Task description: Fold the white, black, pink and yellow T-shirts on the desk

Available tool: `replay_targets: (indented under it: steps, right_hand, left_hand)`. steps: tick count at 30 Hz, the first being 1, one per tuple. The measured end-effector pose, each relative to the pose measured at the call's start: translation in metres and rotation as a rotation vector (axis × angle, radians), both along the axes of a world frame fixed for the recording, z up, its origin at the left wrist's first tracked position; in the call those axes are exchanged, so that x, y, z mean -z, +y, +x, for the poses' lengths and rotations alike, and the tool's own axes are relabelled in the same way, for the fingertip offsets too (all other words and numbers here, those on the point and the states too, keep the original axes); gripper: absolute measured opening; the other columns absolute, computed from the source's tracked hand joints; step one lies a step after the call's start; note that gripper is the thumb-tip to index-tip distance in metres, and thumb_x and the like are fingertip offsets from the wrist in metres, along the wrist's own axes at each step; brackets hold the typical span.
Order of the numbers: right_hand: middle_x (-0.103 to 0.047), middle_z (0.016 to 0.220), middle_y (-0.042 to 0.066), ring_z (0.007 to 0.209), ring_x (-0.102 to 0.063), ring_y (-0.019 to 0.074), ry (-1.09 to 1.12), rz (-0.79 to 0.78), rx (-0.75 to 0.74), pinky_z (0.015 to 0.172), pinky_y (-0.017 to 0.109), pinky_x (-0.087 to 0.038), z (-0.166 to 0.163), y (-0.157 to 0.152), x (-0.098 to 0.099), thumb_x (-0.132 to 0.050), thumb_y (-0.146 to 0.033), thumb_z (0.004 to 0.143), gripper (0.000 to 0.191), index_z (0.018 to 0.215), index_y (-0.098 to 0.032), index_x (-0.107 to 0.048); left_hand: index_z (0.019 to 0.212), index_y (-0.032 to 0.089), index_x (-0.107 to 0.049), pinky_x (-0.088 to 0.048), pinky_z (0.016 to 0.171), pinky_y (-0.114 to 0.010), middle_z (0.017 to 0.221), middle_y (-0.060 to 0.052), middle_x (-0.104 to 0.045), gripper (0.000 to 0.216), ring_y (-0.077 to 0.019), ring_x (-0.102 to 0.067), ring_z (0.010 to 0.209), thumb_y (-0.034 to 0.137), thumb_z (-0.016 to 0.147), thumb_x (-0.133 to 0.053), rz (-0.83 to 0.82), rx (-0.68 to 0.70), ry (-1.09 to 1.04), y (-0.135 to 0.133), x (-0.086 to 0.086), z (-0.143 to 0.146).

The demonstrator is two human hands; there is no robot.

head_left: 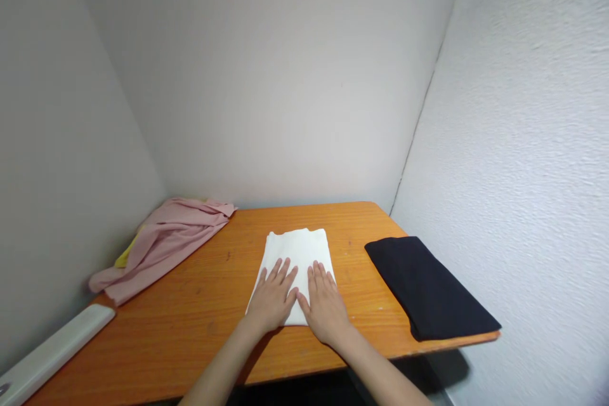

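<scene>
A folded white cloth (297, 244), possibly a garment, lies flat in the middle of the wooden table (190, 330). My left hand (273, 298) rests palm down on its left half, fingers spread and pointing away from me. On the right half lies my right hand (325, 304), also flat with the fingers stretched out. The two thumbs meet or nearly meet near the cloth's centre. Beneath the palms, part of the cloth is hidden.
A folded black cloth (428, 288) sits at the table's right edge, beside the wall. At the back left, a loose pink cloth (176, 235) is heaped with a bit of yellow fabric (124, 257). A long white object (61, 349) lies at the front left.
</scene>
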State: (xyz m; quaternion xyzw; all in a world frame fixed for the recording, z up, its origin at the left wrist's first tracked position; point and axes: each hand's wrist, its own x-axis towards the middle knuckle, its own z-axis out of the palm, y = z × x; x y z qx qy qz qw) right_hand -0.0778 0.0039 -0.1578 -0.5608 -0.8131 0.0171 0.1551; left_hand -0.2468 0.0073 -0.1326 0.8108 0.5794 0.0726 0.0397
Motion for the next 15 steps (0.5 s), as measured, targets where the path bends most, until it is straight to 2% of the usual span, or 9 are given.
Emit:
replay_targets:
  steps: [2, 4, 6, 8, 9, 10, 12, 14, 15]
  right_hand:
    - [-0.014, 0.154, 0.020, 0.144, -0.009, 0.0314, 0.017, -0.018, -0.016, 0.117, 0.047, -0.012, 0.001, -0.005, -0.004, -0.021, -0.052, 0.099, 0.072, 0.147, 0.002, -0.028]
    - [-0.015, 0.155, 0.019, 0.144, -0.009, 0.0299, 0.040, -0.036, -0.091, 0.117, 0.046, -0.013, 0.004, -0.013, -0.010, -0.021, -0.052, 0.100, 0.070, 0.148, -0.001, -0.027]
    - [-0.019, 0.156, 0.014, 0.144, -0.014, 0.0267, 0.061, -0.039, -0.243, 0.118, 0.043, -0.016, 0.009, -0.027, -0.017, -0.027, -0.052, 0.099, 0.067, 0.150, -0.008, -0.027]
    - [-0.028, 0.154, 0.010, 0.142, -0.022, 0.0246, 0.101, -0.005, -0.334, 0.116, 0.041, -0.022, 0.011, -0.044, -0.023, -0.035, -0.050, 0.098, 0.061, 0.149, -0.016, -0.031]
    - [-0.036, 0.150, 0.010, 0.138, -0.030, 0.0249, 0.134, 0.026, -0.300, 0.113, 0.042, -0.027, 0.010, -0.052, -0.025, -0.038, -0.047, 0.098, 0.056, 0.145, -0.018, -0.037]
    - [-0.045, 0.143, 0.011, 0.132, -0.039, 0.0263, 0.172, 0.058, -0.205, 0.109, 0.044, -0.033, 0.008, -0.059, -0.027, -0.040, -0.044, 0.097, 0.049, 0.138, -0.018, -0.045]
    - [-0.059, 0.121, 0.015, 0.114, -0.052, 0.0305, 0.237, 0.109, 0.111, 0.098, 0.049, -0.041, 0.002, -0.071, -0.028, -0.044, -0.039, 0.095, 0.035, 0.118, -0.017, -0.057]
    - [-0.061, 0.105, 0.016, 0.105, -0.054, 0.0345, 0.257, 0.117, 0.380, 0.092, 0.054, -0.042, -0.006, -0.080, -0.027, -0.051, -0.041, 0.091, 0.027, 0.101, -0.018, -0.061]
    - [-0.060, 0.103, 0.017, 0.105, -0.053, 0.0368, 0.254, 0.107, 0.446, 0.093, 0.056, -0.041, -0.009, -0.083, -0.025, -0.057, -0.044, 0.088, 0.028, 0.096, -0.018, -0.061]
  left_hand:
    - [0.148, 0.026, -0.031, -0.019, 0.114, -0.055, 0.158, -0.005, -0.021, 0.054, -0.0273, -0.016, 0.145, 0.042, 0.097, -0.030, -0.029, -0.011, 0.038, -0.008, -0.011, 0.001]
    - [0.142, 0.022, -0.043, -0.025, 0.112, -0.053, 0.149, -0.011, -0.040, 0.052, -0.0309, -0.034, 0.138, 0.042, 0.095, -0.035, -0.042, 0.027, 0.090, -0.015, -0.029, -0.001]
    - [0.125, 0.019, -0.060, -0.035, 0.103, -0.050, 0.121, -0.015, -0.065, 0.046, -0.0318, -0.058, 0.115, 0.045, 0.094, -0.037, -0.048, 0.063, 0.131, -0.020, -0.046, -0.007]
    - [0.115, 0.020, -0.063, -0.043, 0.091, -0.045, 0.094, -0.012, -0.072, 0.043, -0.0289, -0.066, 0.093, 0.045, 0.096, -0.034, -0.016, 0.021, 0.123, -0.017, -0.057, -0.018]
    - [0.117, 0.019, -0.061, -0.044, 0.087, -0.043, 0.093, -0.012, -0.072, 0.042, -0.0286, -0.066, 0.091, 0.043, 0.096, -0.032, 0.029, -0.037, 0.116, -0.013, -0.059, -0.025]
    - [0.119, 0.017, -0.058, -0.044, 0.084, -0.042, 0.097, -0.013, -0.071, 0.043, -0.0296, -0.065, 0.093, 0.042, 0.096, -0.033, 0.088, -0.110, 0.120, -0.006, -0.059, -0.033]
    - [0.117, 0.010, -0.057, -0.043, 0.083, -0.042, 0.106, -0.018, -0.067, 0.048, -0.0331, -0.061, 0.100, 0.046, 0.094, -0.035, 0.164, -0.248, 0.157, 0.010, -0.051, -0.050]
    - [0.103, 0.007, -0.061, -0.043, 0.082, -0.042, 0.106, -0.021, -0.065, 0.056, -0.0361, -0.059, 0.102, 0.055, 0.092, -0.035, 0.123, -0.320, 0.193, 0.028, -0.039, -0.068]
    - [0.098, 0.007, -0.062, -0.043, 0.082, -0.042, 0.104, -0.021, -0.066, 0.059, -0.0363, -0.059, 0.101, 0.059, 0.091, -0.033, 0.075, -0.324, 0.188, 0.035, -0.033, -0.078]
